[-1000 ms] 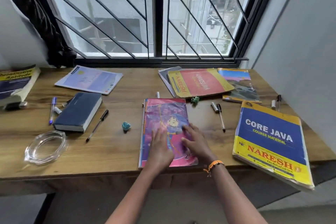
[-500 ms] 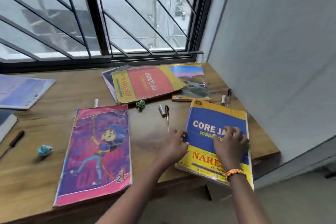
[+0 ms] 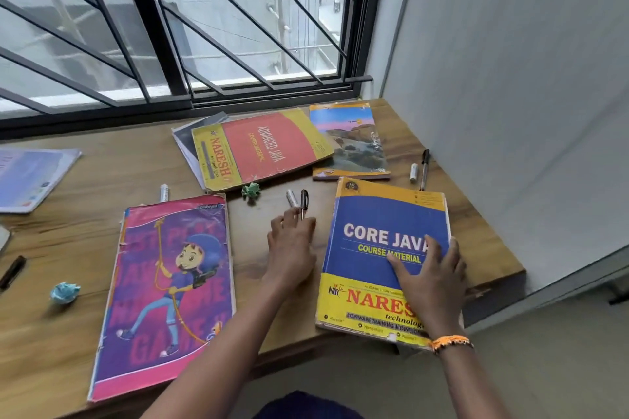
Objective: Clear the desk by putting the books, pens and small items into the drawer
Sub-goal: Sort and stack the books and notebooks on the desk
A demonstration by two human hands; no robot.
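Blue-and-yellow "Core Java" paperback book (image 3: 381,248) lies under the right hand (image 3: 430,277), whose fingers (image 3: 400,264) press flat and spread on its cover. The left hand (image 3: 291,250) closes its fingers on the dark pen (image 3: 303,202) beside the book. The gathering step seems in hand; the next move needs lifting both toward a drawer, which is not visible.

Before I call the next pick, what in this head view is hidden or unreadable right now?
- Drawer: nowhere in the head view.
- Left hand on the pen: grip unclear, fingers cover the pen's lower end.
- Core Java book: title partly covered by the right hand.
- Grey book: mostly under the Advanced Java book.
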